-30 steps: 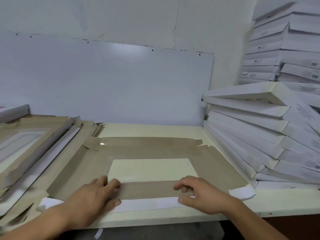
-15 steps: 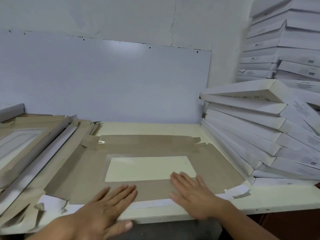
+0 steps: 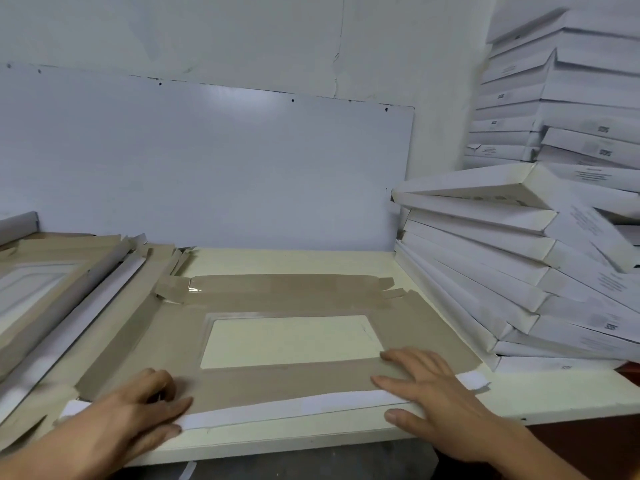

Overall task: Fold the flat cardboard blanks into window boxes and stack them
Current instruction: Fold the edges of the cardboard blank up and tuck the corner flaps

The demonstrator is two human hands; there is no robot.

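Note:
A flat brown cardboard blank (image 3: 311,299) with a rectangular window cut-out lies on the cream table (image 3: 540,396), brown side up. Its near flap (image 3: 287,407) shows a white face along the table's front edge. My left hand (image 3: 138,410) lies flat on the blank's near left corner, fingers straight, thumb at the white flap. My right hand (image 3: 429,393) presses flat on the near right part, fingers spread over the brown strip, thumb below the flap's edge. A leaning stack of folded white boxes (image 3: 502,271) stands at the right.
A pile of more flat blanks (image 3: 62,292) lies at the left, partly overlapping the working blank. A taller stack of white boxes (image 3: 561,98) rises at the far right. A white panel (image 3: 207,168) covers the wall behind the table.
Both hands went from curled on the near flap to flat, then slid apart toward the blank's near corners. The camera view moved slightly closer.

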